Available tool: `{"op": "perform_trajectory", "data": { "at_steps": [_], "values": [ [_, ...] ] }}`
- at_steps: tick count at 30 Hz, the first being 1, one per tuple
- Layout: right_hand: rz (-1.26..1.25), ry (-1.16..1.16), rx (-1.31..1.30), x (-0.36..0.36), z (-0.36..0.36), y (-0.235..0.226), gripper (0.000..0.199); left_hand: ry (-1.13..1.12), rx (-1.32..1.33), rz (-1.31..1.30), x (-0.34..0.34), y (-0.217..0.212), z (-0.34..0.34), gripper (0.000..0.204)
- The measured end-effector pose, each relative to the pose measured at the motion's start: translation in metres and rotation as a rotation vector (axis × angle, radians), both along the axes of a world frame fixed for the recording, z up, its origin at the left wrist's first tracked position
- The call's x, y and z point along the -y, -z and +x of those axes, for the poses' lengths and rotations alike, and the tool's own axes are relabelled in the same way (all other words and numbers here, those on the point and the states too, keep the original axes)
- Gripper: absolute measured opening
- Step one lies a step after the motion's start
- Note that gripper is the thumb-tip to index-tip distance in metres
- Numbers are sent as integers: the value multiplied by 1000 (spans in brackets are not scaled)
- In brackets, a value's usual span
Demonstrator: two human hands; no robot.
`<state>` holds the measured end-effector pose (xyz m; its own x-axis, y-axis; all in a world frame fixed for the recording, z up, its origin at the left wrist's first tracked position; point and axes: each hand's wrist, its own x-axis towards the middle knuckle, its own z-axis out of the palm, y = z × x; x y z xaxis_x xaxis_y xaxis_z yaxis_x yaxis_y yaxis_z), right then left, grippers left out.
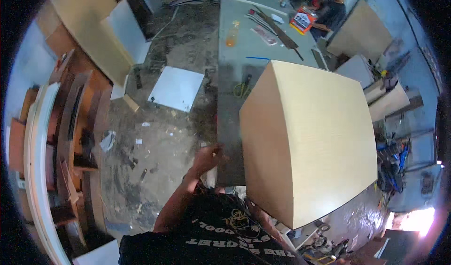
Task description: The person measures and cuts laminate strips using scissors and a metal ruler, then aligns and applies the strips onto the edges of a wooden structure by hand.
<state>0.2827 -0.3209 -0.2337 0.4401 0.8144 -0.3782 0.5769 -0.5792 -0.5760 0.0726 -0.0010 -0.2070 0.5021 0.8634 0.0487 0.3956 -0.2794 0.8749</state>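
A large pale wood-grain box (329,138) stands over the near right part of the worktable (230,138), with its broad top and left side showing. Left of the box, at the table's left edge, is my left hand (209,157). Its fingers look apart and point toward the box without touching it; nothing shows in them. My right forearm (265,218) runs up to the near lower edge of the box, and the box hides my right hand. Scissors (242,87) with yellowish handles lie on the table just beyond the box's left side.
Farther along the table are an orange bottle (231,37), long dark strips (279,28) and a red-and-white package (302,21), near a seated person (332,7). A white panel (177,88) lies on the littered floor. Wooden shelving (77,124) and boards line the left.
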Motion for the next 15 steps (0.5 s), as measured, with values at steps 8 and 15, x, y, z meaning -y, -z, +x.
{"op": "perform_trajectory", "data": {
  "at_steps": [8,15],
  "values": [
    [-84,105,19,-12,-26,-26,47,116,-145,263,-181,-1,94,50],
    [583,1001,191,-49,-118,-2,35,382,-411,446,-249,13,135,47]
  ]
}}
